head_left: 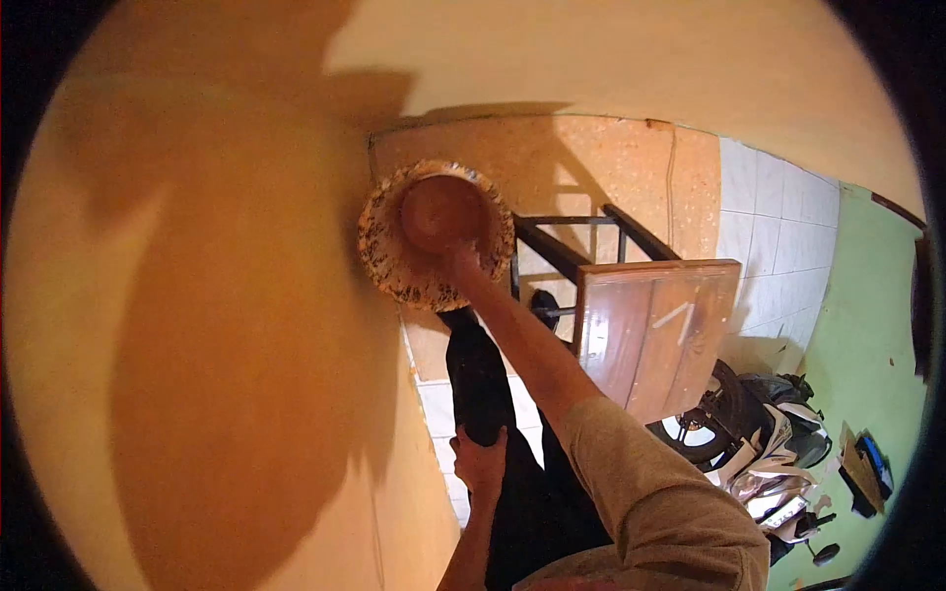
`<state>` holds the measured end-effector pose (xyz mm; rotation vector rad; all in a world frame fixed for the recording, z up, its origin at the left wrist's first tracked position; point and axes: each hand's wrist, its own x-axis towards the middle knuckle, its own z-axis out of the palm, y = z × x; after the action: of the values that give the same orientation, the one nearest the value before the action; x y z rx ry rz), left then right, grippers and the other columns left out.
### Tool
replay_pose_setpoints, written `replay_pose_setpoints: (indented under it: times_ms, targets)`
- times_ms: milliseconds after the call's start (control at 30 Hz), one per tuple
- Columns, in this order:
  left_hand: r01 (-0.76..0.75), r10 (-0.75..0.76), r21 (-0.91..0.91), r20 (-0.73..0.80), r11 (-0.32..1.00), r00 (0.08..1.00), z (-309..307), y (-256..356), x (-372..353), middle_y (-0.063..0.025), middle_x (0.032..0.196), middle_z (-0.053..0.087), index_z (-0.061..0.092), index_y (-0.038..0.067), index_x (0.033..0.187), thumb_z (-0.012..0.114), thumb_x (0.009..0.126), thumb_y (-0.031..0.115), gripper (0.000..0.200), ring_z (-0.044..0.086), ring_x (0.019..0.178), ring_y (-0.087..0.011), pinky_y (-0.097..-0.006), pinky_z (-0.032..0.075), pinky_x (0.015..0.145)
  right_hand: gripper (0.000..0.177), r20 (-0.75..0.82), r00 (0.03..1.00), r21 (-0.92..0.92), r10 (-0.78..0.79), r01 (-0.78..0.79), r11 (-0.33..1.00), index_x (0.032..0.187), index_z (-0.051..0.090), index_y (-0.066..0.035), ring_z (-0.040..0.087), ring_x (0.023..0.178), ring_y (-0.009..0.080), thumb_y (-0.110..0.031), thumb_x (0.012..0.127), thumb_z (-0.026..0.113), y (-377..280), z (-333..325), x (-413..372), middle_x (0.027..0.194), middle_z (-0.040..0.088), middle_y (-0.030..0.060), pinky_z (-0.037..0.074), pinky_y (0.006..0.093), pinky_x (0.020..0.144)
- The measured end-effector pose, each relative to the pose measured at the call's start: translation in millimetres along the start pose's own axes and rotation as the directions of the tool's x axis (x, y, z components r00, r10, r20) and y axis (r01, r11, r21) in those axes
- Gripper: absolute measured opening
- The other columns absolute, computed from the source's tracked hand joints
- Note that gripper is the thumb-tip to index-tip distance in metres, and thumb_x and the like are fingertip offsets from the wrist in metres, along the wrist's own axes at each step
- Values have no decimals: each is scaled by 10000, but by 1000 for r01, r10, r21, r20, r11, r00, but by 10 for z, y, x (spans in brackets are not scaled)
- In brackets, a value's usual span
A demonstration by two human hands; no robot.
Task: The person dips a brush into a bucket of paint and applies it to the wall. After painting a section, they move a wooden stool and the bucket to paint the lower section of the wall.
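Note:
My right arm reaches down into a round bucket-like container [379,231] whose rim and inner wall are caked with rough, speckled residue. A smooth reddish-brown mass or liquid [440,212] fills its bottom. My right hand [467,264] is inside, at the near edge of this reddish-brown stuff; its fingers are hidden, so I cannot tell what they hold. Lower down, my left hand [480,461] grips my bent knee [483,419] in black trousers, with thumb and fingers on either side of it.
Just right of the container stands a stool with dark legs and a wooden top [655,335]. A plain wall [246,325] runs along the left. Farther right, a motorcycle [764,443] is parked by a green surface [867,305]. White tiles [778,227] border the orange-toned floor [621,163].

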<state>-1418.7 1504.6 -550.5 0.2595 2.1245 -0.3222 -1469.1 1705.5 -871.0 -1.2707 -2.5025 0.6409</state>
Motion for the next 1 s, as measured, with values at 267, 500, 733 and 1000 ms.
replay_pose_setpoints:
  times_ms: [267, 500, 733, 1000]
  targets:
    - [-17, 19, 28, -55, 999, 998, 149, -60, -178, -218, 1161, 543, 451, 8, 1262, 764, 670, 515, 840, 588, 1030, -394, -485, 495, 867, 202, -26, 1000, 1, 12, -12, 1000, 944, 622, 15, 647, 755, 348, -145, 820, 612, -108, -278, -279, 797, 651, 180, 514, 450, 643]
    - [-100, 113, 108, -119, 989, 986, 328, -153, -222, -235, 1123, 535, 449, -11, 1257, 729, 700, 515, 816, 621, 941, -406, -470, 525, 812, 212, 30, 997, 70, 72, -74, 995, 966, 618, 9, 648, 751, 336, -149, 825, 615, -128, -403, -335, 803, 653, 170, 516, 447, 641]
    - [-98, 114, 125, -130, 987, 985, 452, -183, -251, -225, 1126, 539, 451, 3, 1265, 721, 711, 509, 797, 613, 965, -393, -468, 515, 831, 224, 66, 987, 77, 144, -149, 986, 989, 614, 3, 649, 747, 325, -154, 830, 617, -150, -516, -381, 809, 655, 160, 518, 443, 640]
    - [-86, 104, 135, -127, 987, 987, 520, -305, -242, -230, 1142, 541, 465, 14, 1274, 713, 712, 512, 791, 603, 994, -397, -479, 501, 860, 238, 106, 976, 90, 188, -197, 976, 1014, 609, -4, 649, 742, 311, -160, 835, 621, -70, -711, -503, 816, 657, 148, 521, 439, 638]
